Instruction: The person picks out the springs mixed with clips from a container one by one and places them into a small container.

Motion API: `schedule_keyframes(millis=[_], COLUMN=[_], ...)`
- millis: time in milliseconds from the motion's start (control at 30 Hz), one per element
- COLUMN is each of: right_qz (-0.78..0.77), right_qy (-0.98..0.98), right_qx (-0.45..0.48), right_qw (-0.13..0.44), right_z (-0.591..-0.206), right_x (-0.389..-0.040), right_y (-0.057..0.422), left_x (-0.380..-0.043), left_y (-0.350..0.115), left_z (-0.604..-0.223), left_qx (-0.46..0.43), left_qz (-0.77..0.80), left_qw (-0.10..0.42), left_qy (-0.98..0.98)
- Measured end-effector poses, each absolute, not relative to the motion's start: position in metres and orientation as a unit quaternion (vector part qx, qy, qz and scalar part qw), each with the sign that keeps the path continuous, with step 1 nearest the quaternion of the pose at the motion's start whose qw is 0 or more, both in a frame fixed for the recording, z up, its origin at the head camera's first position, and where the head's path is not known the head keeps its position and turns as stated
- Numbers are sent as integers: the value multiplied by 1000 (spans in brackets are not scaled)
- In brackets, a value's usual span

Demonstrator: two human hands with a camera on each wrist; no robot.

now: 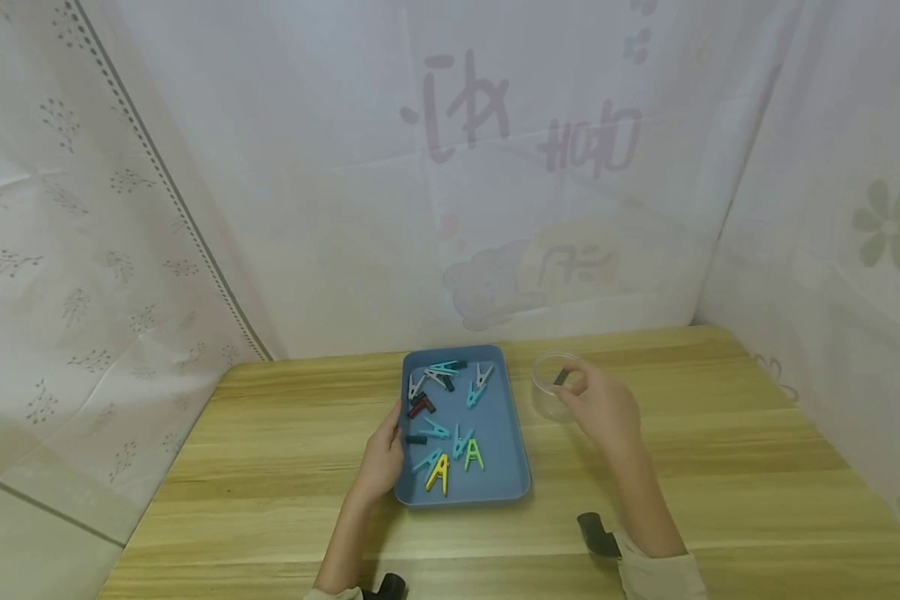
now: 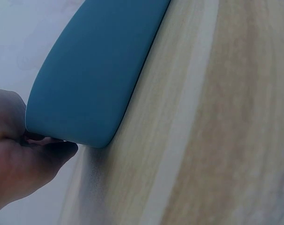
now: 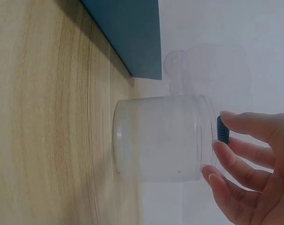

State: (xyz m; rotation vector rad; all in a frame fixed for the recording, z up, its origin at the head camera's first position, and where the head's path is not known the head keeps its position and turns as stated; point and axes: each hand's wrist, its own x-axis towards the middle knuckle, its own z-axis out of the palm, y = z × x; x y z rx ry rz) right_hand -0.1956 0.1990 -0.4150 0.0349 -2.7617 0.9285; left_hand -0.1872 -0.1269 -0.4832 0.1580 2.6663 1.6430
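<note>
A blue tray [image 1: 501, 446] lies on the table, and my left hand [image 1: 381, 460] grips its left rim. In the left wrist view, thumb and fingers pinch the edge of the tray wall [image 2: 95, 79]. A clear round jar [image 3: 156, 140] stands upright to the right of the tray. Over its mouth my right hand [image 1: 603, 406] pinches a small dark ribbed piece [image 3: 223, 129] between thumb and fingers. The other fingertips are at the jar's rim. Blue clothespins [image 1: 475, 395], a yellow clothespin [image 1: 439, 475] and a green clothespin [image 1: 473, 455] lie in the tray.
Also in the tray are grey clothespins [image 1: 483, 375], a dark red angled piece [image 1: 422, 406] and a black ribbed piece [image 1: 417, 440]. The wooden table [image 1: 270, 467] meets a printed curtain [image 1: 330, 250] at its back edge.
</note>
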Motion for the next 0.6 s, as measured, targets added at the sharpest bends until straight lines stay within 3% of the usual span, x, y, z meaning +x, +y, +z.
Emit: schedule_keyframes(millis=[600], right_qz=[316], right_qy=[-943], right_qx=[-7], right_qw=[106], right_z=[-414], right_x=[-194], right_y=[210], left_x=[-188], left_y=[-128], left_z=[-484], left_qx=[50], left_qz=[523], left_qw=[1], left_qy=[851])
